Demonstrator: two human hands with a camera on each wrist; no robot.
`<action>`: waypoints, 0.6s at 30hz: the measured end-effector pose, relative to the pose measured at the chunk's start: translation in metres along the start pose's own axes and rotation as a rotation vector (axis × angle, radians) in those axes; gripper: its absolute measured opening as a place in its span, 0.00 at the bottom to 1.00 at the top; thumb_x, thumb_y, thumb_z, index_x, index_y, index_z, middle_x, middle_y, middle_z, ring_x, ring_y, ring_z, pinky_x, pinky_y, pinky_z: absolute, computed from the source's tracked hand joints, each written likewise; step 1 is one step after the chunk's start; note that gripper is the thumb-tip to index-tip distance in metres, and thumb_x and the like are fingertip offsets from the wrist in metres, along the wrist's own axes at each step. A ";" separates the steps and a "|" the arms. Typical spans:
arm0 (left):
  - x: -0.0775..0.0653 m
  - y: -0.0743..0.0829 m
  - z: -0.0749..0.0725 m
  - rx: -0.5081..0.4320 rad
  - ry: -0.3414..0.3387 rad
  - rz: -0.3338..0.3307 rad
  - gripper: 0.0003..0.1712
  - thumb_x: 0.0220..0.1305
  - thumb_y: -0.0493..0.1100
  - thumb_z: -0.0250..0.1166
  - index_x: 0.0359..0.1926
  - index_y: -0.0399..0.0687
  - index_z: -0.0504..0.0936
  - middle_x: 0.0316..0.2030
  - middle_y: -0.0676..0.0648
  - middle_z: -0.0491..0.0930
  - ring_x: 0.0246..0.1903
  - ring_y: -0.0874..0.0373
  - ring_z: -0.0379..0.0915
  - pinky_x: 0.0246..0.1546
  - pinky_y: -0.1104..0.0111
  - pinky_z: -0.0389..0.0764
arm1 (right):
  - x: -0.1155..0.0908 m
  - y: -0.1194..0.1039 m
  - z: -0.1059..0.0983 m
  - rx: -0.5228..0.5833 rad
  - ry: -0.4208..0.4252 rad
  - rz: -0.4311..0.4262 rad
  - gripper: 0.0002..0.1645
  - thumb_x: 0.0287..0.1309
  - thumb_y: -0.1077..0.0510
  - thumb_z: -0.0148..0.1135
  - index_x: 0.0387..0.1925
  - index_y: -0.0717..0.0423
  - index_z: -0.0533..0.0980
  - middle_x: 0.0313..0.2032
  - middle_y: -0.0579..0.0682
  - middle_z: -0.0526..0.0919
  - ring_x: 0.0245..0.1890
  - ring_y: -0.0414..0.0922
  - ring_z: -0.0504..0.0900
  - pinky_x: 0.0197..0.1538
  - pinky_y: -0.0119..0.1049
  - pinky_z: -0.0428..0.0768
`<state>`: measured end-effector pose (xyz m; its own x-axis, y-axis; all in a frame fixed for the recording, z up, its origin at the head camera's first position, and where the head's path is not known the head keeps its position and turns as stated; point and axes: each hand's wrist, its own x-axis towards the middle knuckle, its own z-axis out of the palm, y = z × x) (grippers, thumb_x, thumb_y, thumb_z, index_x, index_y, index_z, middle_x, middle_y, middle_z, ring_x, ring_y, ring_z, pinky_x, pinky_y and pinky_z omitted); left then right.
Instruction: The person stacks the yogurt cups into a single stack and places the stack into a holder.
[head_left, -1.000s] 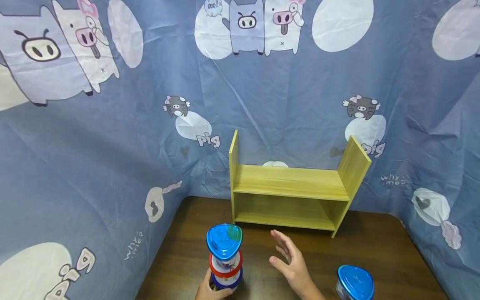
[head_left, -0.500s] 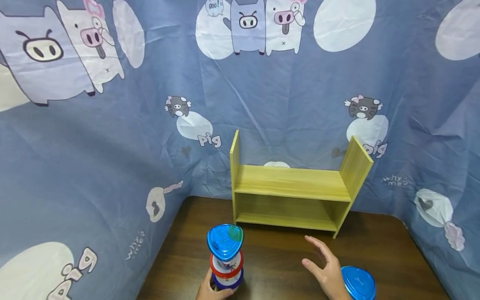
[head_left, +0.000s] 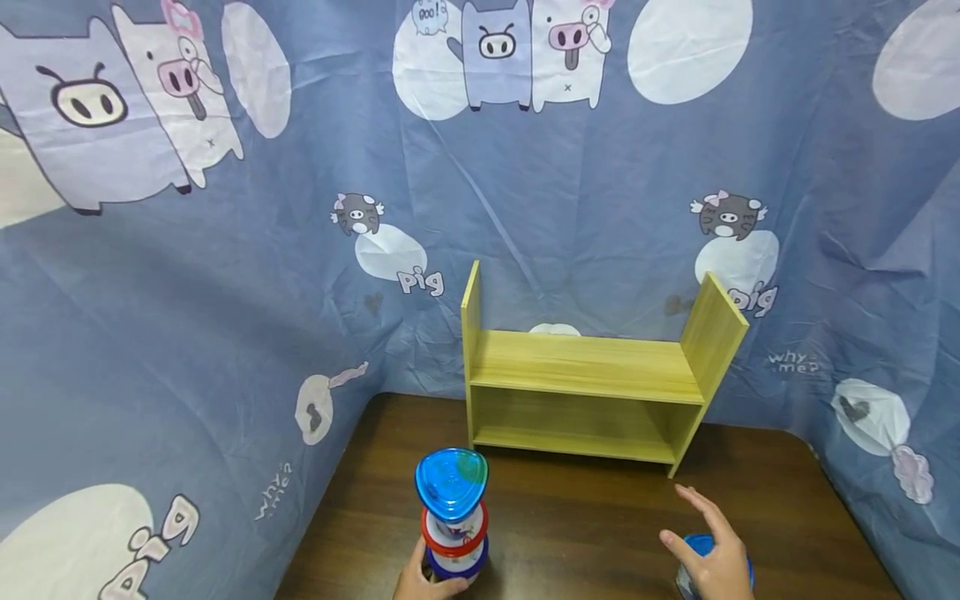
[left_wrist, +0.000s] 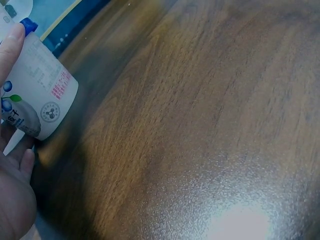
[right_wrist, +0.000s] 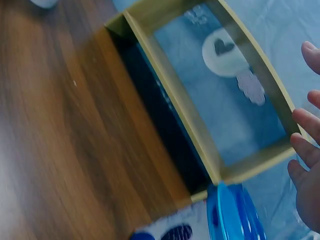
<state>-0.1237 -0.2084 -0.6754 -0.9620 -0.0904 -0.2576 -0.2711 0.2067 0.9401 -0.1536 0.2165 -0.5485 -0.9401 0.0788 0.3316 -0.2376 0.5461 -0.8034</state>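
In the lower middle of the head view, the left hand (head_left: 425, 582) has thumb and fingers clamped round the dark-blue-lidded tub (head_left: 459, 563), the lowest of an upright stack. The red-lidded tub (head_left: 454, 535) sits on it, above the fingers, and the blue-lidded tub (head_left: 452, 483) tops the stack. In the left wrist view, the thumb presses the lid's edge at upper left.

At lower right of the head view, the right hand (head_left: 712, 554) partly hides a lone tub (head_left: 700, 544), its thumb and fingers apart. In the right wrist view, that tub stands at bottom centre, near the spread fingertips on the right edge, with a gap between.
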 end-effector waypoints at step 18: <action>0.001 0.005 0.000 0.033 -0.016 0.017 0.66 0.42 0.64 0.81 0.74 0.41 0.58 0.63 0.34 0.73 0.59 0.32 0.71 0.57 0.33 0.70 | 0.005 0.080 -0.058 -0.180 -0.345 0.291 0.54 0.54 0.46 0.74 0.71 0.66 0.56 0.69 0.81 0.48 0.65 0.81 0.50 0.55 0.82 0.61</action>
<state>-0.1263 -0.2079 -0.6708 -0.9668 -0.0707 -0.2456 -0.2555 0.2400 0.9365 -0.1625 0.3088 -0.5821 -0.9947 -0.0151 -0.1016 0.0642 0.6804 -0.7300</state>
